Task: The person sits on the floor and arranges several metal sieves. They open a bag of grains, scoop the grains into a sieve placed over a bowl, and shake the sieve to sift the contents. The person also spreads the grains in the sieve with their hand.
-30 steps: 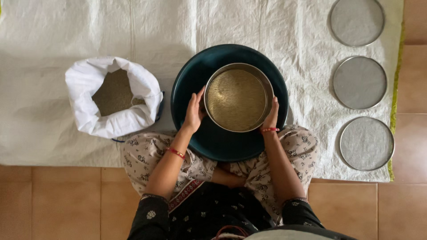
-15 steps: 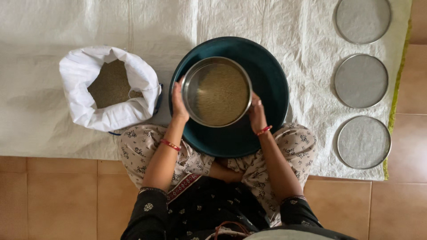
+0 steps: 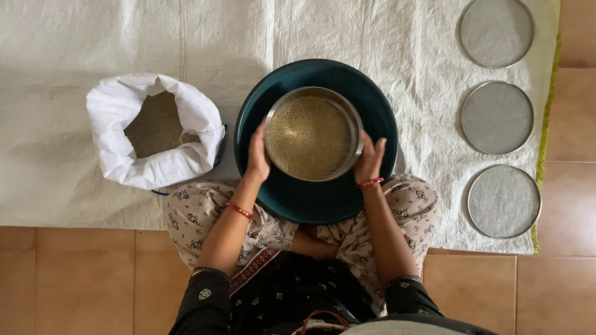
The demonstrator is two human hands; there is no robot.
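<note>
A round steel sieve [image 3: 310,135] full of small greenish-brown grain is held over a large dark teal basin [image 3: 372,105]. My left hand [image 3: 257,156] grips the sieve's left rim. On the opposite rim my right hand [image 3: 369,160] holds it too. Both wrists carry red bangles. The basin rests on a white cloth in front of my crossed legs.
A white sack [image 3: 155,130] rolled open, with the same grain inside, stands left of the basin. Three round mesh sieve discs [image 3: 496,118] lie in a column at the right on the white cloth [image 3: 74,56]. Tan floor tiles [image 3: 81,279] surround the cloth.
The sieve swung from the right of the basin to the left, and now sits back near the centre; both hands moved with it.
</note>
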